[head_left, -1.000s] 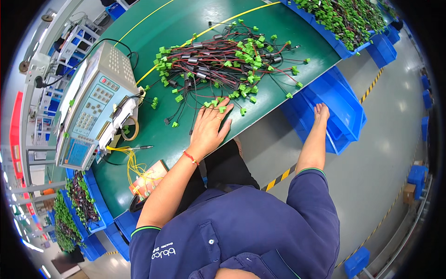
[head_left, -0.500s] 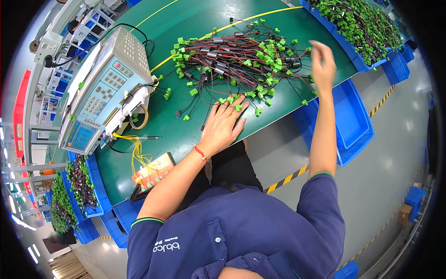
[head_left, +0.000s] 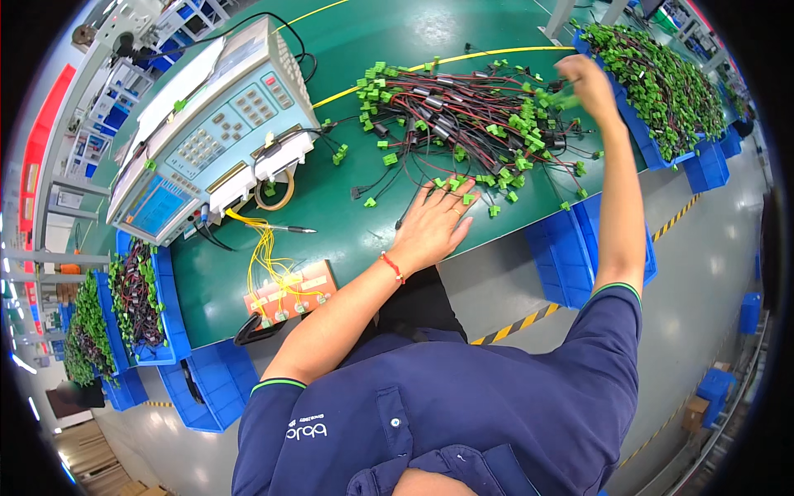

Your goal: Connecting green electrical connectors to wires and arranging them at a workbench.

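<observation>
A tangled pile of cables [head_left: 463, 112] with green connectors, red and black wires and black cylinders lies on the green table. My left hand [head_left: 432, 221] rests flat at the pile's near edge, fingers spread, with green connectors by its fingertips. Over the pile's right end my right hand [head_left: 589, 87] is raised, its fingers curled closed. Blurred green connectors [head_left: 564, 101] sit against these fingers and seem to be held by a cable end; the grip itself is partly hidden.
To the left stands a bench tester [head_left: 219, 132] with a screen and keys. Yellow wires run from it to an orange board [head_left: 289, 293]. Blue bins full of cables stand at the right [head_left: 653, 149] and left [head_left: 169, 331]. Another blue bin [head_left: 558, 256] sits below the table edge.
My right hand has moved up to the pile's right end, and its fingers have curled closed by blurred green connectors. My left hand stays flat by the pile. The whole view has shifted.
</observation>
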### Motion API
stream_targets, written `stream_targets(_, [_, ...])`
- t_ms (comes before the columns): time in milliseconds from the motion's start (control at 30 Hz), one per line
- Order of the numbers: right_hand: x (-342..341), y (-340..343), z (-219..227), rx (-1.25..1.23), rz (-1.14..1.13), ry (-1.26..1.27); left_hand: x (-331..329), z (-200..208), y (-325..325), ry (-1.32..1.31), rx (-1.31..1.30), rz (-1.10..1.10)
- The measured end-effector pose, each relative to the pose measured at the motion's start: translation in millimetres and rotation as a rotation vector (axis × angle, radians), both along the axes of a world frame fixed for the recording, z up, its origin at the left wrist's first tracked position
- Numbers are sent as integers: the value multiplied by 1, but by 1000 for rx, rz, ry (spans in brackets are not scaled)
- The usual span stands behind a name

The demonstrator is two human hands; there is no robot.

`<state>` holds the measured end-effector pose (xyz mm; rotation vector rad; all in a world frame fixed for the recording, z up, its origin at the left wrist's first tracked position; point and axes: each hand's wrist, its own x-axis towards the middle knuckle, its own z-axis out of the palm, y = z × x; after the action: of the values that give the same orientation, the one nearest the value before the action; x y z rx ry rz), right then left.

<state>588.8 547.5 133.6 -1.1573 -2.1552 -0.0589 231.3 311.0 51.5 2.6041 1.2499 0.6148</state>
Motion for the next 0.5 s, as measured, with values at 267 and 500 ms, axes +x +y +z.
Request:
stream_targets(267, [-21, -59, 94, 37, 61, 1135, -8, -9, -3, -38, 21, 1])
stream_targets(500, [-68, -87, 38, -281, -428, 28, -10, -12, -3, 21, 74, 10])
